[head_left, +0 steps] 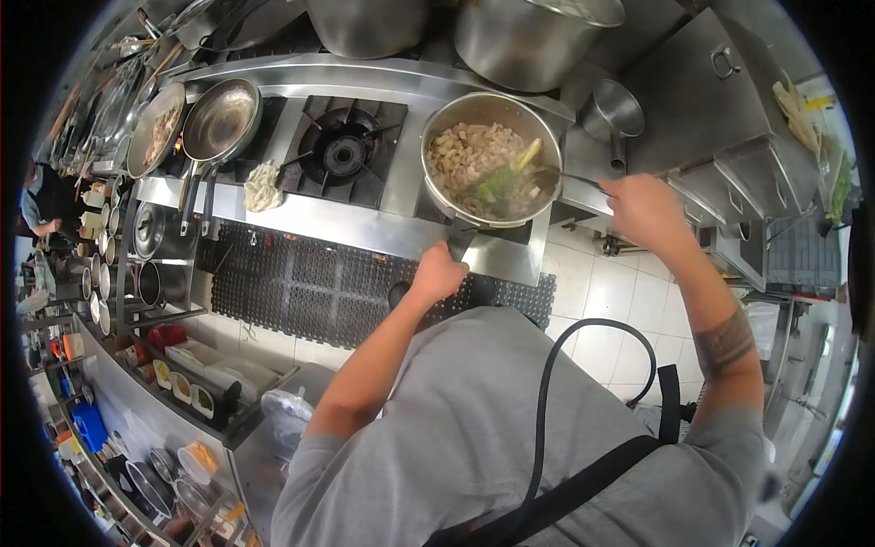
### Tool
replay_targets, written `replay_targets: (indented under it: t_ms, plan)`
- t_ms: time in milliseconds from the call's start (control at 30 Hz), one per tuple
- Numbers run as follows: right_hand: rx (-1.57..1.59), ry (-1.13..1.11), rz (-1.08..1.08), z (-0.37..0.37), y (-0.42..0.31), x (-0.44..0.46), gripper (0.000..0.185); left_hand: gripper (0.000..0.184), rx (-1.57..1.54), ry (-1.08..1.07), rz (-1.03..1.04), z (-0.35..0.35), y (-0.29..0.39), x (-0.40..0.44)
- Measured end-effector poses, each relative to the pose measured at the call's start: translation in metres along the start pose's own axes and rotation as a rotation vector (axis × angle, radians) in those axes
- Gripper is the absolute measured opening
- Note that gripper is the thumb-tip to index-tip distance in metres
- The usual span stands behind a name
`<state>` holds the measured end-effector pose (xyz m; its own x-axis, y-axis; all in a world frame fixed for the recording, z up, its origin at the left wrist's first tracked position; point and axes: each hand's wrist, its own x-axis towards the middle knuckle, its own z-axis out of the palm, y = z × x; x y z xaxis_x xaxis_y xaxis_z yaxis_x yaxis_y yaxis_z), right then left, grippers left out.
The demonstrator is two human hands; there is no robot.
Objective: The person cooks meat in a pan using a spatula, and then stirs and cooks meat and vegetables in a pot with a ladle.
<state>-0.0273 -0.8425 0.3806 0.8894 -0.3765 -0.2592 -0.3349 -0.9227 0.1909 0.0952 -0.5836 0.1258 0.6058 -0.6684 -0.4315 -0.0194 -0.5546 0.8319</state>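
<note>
My left hand [439, 274] is closed around the handle [461, 242] of a deep steel pot [436, 189] on the stove. Inside the pot are many small pale chunks [469, 150] of food, with a bunch of green herbs [495, 187] with a pale stalk lying on them. To the right of the pot, my right hand [645, 211] grips the thin handle of a long metal cooking utensil [581, 178]. It reaches over the rim into the food, where its head is hidden, so I cannot tell its kind.
Left of the pot is a bare burner [344, 150], then a crumpled cloth [263, 187] and two frying pans [221, 120]. Large stockpots [529, 41] stand behind. A small steel saucepan [612, 111] sits at right. A black perforated mat [301, 278] covers the floor below the stove.
</note>
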Motion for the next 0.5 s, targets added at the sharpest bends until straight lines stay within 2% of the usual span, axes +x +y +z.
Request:
replay_targets:
  t_ms: [67,133,367,500]
  plan:
    - [0.066,-0.039,0.051,0.000,-0.004,-0.014,0.024,0.034,0.049,0.024,0.061,-0.001,0.001,0.001]
    - [0.224,0.025,0.125,0.022,-0.007,-0.020,0.031,0.034,0.002,-0.061,-0.031,-0.004,0.008,0.000]
    - [0.239,-0.028,0.190,0.089,-0.029,0.028,0.033,0.033,-0.019,-0.050,-0.018,-0.001,0.004,-0.001]
    - [0.221,-0.005,0.155,0.068,-0.029,0.028,0.038,0.031,-0.034,-0.040,-0.027,0.000,0.005,0.000]
